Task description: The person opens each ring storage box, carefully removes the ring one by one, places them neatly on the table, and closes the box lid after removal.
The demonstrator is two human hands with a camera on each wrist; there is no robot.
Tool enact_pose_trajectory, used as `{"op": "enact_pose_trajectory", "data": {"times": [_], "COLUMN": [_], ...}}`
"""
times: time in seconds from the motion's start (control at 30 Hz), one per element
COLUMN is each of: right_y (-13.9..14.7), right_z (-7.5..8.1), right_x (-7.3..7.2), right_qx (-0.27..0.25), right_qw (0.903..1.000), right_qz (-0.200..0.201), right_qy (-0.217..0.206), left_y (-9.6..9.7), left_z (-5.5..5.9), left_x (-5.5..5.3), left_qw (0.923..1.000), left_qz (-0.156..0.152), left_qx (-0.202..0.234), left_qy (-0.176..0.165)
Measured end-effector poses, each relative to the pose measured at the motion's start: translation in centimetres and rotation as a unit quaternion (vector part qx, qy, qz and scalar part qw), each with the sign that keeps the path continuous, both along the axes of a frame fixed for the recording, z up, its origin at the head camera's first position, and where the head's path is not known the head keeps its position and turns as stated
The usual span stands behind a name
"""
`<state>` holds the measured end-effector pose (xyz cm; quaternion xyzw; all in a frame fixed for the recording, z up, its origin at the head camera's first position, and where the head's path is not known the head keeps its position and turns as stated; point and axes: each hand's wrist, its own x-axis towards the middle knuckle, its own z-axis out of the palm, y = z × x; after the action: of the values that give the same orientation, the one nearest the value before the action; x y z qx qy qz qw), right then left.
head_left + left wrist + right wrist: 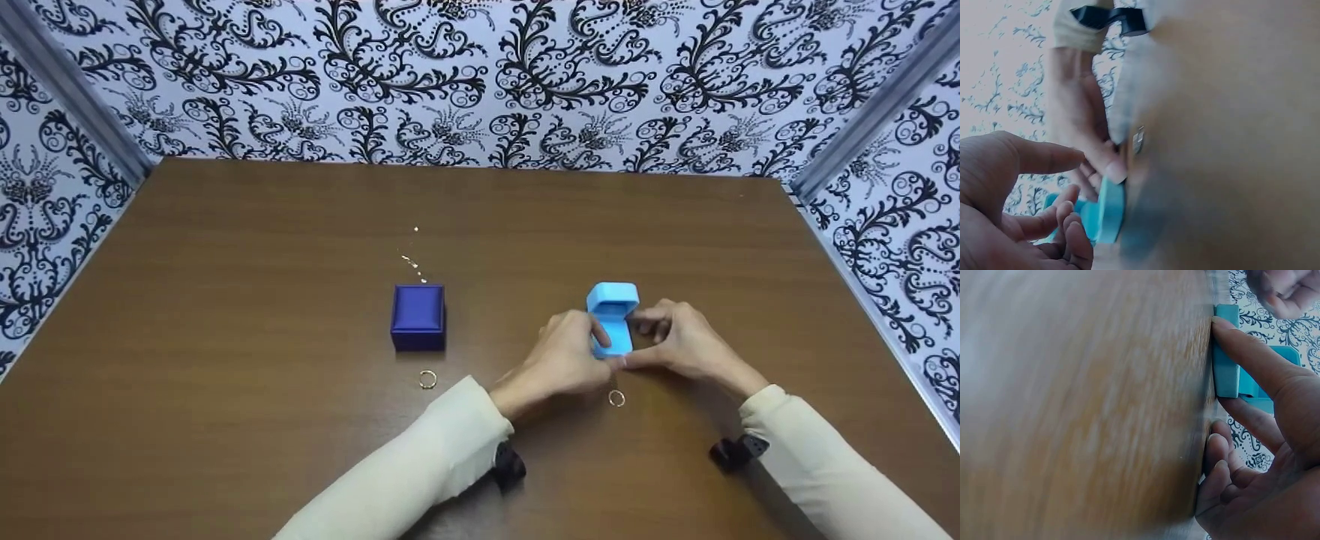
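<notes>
A light-blue ring box (616,294) stands on the table with its lid raised. My right hand (686,341) holds it by the base, thumb at the front edge and forefinger along the side; the right wrist view shows this grip on the blue box (1226,377). Over the box's near left side hovers my left hand (562,356), its fingers loosely bent. In the left wrist view, my left hand (1010,197) shows thumb and fingers apart, nothing seen between them. A small gold ring (610,398) lies on the table just in front of the box.
A dark-blue closed box (418,309) stands to the left, with another gold ring (421,379) in front of it. Behind it lies a thin line of small shiny pieces (412,262), perhaps a fine chain. Patterned walls (480,82) border the wooden table (247,300).
</notes>
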<state>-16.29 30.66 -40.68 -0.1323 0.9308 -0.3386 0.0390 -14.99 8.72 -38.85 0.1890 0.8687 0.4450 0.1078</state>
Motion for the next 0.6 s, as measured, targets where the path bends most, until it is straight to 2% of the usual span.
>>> {"op": "enact_pose_trajectory", "data": {"times": [0.13, 0.33, 0.43, 0.6], "right_y": [0.0, 0.1, 0.1, 0.1], "right_z": [0.0, -0.1, -0.2, -0.2], "right_x": [0.0, -0.1, -0.1, -0.1], "right_qx": [0.002, 0.001, 0.001, -0.003], "right_qw": [1.0, 0.9996, 0.9995, 0.9995], "right_qz": [0.009, 0.026, 0.028, 0.028], "right_qy": [0.002, 0.008, 0.011, 0.013], "left_y": [-0.4, -0.6, -0.4, 0.2], "left_z": [0.6, 0.9, 0.9, 0.8], "left_x": [-0.7, -2.0, -2.5, -3.4], "left_qw": [0.998, 0.9868, 0.9836, 0.9818], "left_qz": [0.046, 0.11, 0.135, 0.158], "left_qx": [0.043, 0.118, 0.115, 0.076], "left_qy": [0.004, -0.014, -0.031, -0.072]}}
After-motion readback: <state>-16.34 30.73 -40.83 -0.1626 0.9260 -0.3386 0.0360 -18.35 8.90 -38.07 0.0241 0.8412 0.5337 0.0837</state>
